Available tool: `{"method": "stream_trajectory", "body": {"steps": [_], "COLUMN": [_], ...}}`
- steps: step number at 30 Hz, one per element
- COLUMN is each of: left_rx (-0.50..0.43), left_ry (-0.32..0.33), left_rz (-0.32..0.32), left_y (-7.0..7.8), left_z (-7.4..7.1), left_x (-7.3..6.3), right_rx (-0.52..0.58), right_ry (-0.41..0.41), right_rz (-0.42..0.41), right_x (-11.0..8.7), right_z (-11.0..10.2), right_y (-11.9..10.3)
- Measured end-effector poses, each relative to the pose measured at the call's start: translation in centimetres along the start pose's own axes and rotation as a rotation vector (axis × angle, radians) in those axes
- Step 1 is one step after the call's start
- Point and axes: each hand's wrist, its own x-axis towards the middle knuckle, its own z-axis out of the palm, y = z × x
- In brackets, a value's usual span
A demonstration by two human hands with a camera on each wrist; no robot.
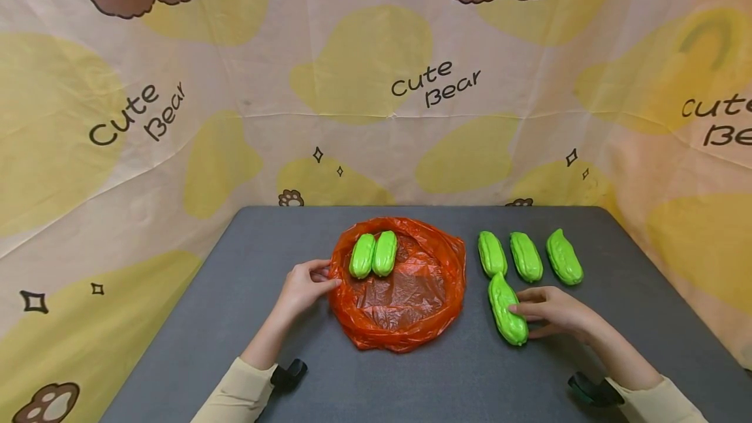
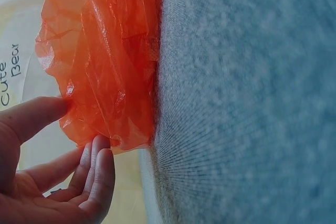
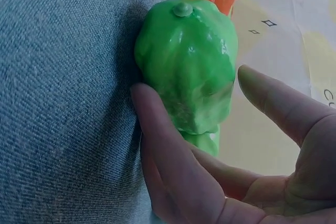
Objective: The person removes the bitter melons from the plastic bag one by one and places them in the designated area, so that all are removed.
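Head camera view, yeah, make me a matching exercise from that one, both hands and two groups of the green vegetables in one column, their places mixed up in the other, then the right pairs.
Things
1. Left hand
2. Right hand
3. Pair of green vegetables
4. Row of three green vegetables

Places
A. At the single green vegetable nearest the person
B. Right of the red bag, toward the table's far edge
C. At the bag's left rim
D. Inside the bag

Pairs: 1-C, 2-A, 3-D, 4-B

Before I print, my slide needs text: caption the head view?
Left hand at red plastic bag, right hand at glossy green oblong vegetable.
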Motion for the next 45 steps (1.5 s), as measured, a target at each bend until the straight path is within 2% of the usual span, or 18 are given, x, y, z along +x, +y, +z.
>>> {"method": "stream_trajectory", "body": {"steps": [6, 14, 21, 27, 37, 45], "left_rx": [0.002, 0.007, 0.011, 0.004, 0.004, 0.001], "left_ry": [-0.007, -0.009, -0.01, -0.008, 0.0, 0.002], "left_rz": [-0.005, -0.007, -0.004, -0.004, -0.008, -0.002], "left_y": [0.0, 0.0, 0.1, 0.1, 0.1, 0.2], "left_z": [0.1, 0.0, 0.0, 0.0, 0.0, 0.0], "left_x": [0.0, 0.1, 0.1, 0.1, -0.1, -0.2], "right_rx": [-0.01, -0.078, -0.132, -0.127, -0.111, -0.086], "right_ry": [0.008, 0.067, 0.102, 0.158, 0.199, 0.177], "right_rz": [-0.005, -0.051, -0.103, -0.167, -0.203, -0.249], "right_x": [-0.2, -0.8, -1.5, -1.7, -0.4, 1.2], "right_z": [-0.3, -1.5, -2.4, -2.6, -1.9, -0.8], "right_y": [0.0, -0.4, -1.9, -3.4, -6.1, -7.9]}}
